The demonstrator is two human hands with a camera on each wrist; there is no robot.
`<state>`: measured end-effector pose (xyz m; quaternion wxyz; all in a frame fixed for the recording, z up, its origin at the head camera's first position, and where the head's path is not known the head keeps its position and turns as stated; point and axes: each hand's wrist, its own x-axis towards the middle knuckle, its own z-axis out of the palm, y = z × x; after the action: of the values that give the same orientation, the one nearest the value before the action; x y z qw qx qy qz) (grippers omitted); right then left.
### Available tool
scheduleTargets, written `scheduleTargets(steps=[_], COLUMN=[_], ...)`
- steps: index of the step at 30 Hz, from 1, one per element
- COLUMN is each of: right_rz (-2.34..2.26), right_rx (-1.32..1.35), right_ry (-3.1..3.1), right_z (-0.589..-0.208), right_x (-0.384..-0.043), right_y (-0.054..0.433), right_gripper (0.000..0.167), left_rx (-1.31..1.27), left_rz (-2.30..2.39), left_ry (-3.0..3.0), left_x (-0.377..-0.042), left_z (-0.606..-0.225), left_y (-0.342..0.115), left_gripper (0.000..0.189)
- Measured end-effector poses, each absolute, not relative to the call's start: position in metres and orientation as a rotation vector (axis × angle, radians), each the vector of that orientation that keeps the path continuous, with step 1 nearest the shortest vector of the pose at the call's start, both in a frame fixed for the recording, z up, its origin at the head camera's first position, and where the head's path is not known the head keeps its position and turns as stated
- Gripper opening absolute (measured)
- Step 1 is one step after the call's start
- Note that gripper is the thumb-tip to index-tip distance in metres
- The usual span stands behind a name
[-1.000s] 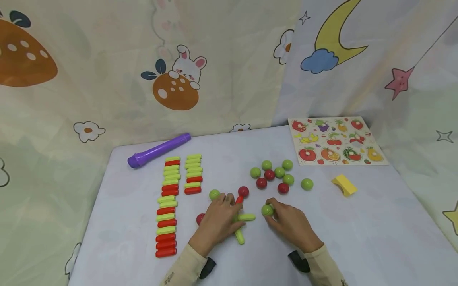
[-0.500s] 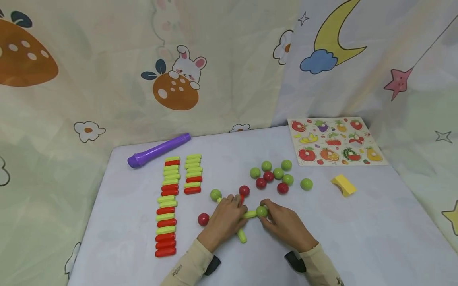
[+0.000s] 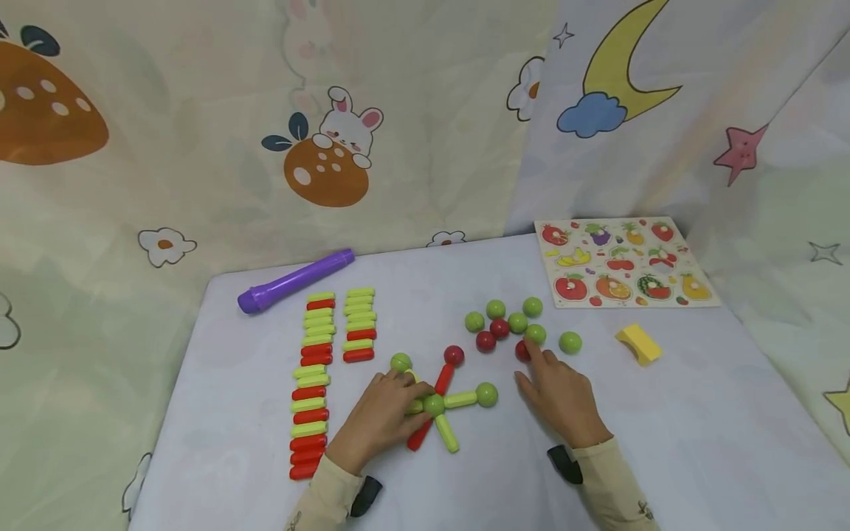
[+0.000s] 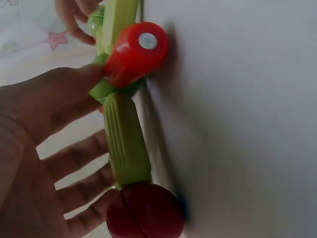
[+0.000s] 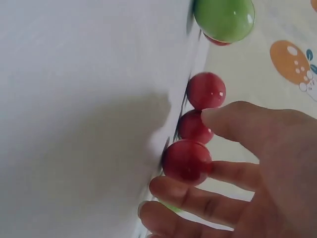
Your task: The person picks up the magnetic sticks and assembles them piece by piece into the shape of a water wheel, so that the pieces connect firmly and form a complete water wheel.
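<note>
In the head view, my left hand (image 3: 381, 417) pinches the middle of a star of magnetic sticks and balls, with thumb and index finger by its green centre ball (image 3: 434, 405). Red and light green sticks fan out from there. A green ball (image 3: 487, 394) caps the right stick and a red ball (image 3: 454, 355) the upper one. The left wrist view shows another red ball (image 4: 146, 213) on a green stick (image 4: 126, 141), below a red stick (image 4: 138, 52). My right hand (image 3: 561, 394) touches a loose red ball (image 5: 187, 161) with its fingers; the thumb stands apart from it.
Loose green balls (image 3: 495, 309) and red balls (image 3: 485, 341) cluster beyond my right hand. Two columns of sticks (image 3: 309, 404) lie at left, below a purple rod (image 3: 295, 280). At right are a yellow block (image 3: 640, 344) and a fruit picture board (image 3: 627, 262).
My right hand brought a green ball to the star's right stick, let go of it, and moved up and right to a loose red ball. My left hand shifted left, uncovering the centre.
</note>
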<state>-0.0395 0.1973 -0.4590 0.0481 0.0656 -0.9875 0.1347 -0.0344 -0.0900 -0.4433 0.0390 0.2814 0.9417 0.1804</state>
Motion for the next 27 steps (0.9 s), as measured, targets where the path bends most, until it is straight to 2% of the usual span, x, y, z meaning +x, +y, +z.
scheduleTargets(steps=[11, 14, 27], right_rz=[0.502, 0.519, 0.697], right_rx=[0.185, 0.179, 0.276], right_ry=[-3.000, -3.008, -3.108], right_z=[-0.460, -0.461, -0.459], right_x=[-0.040, -0.039, -0.033], right_y=[0.198, 0.199, 0.191], right_gripper=[0.042, 0.038, 0.038], left_rx=[0.849, 0.860, 0.929], left_rz=[0.433, 0.360, 0.354], left_ry=[2.995, 3.054, 3.046], left_x=[-0.029, -0.026, -0.031], left_z=[-0.444, -0.441, -0.443], left_y=[-0.081, -0.078, -0.080], left_gripper=[0.025, 0.029, 0.035])
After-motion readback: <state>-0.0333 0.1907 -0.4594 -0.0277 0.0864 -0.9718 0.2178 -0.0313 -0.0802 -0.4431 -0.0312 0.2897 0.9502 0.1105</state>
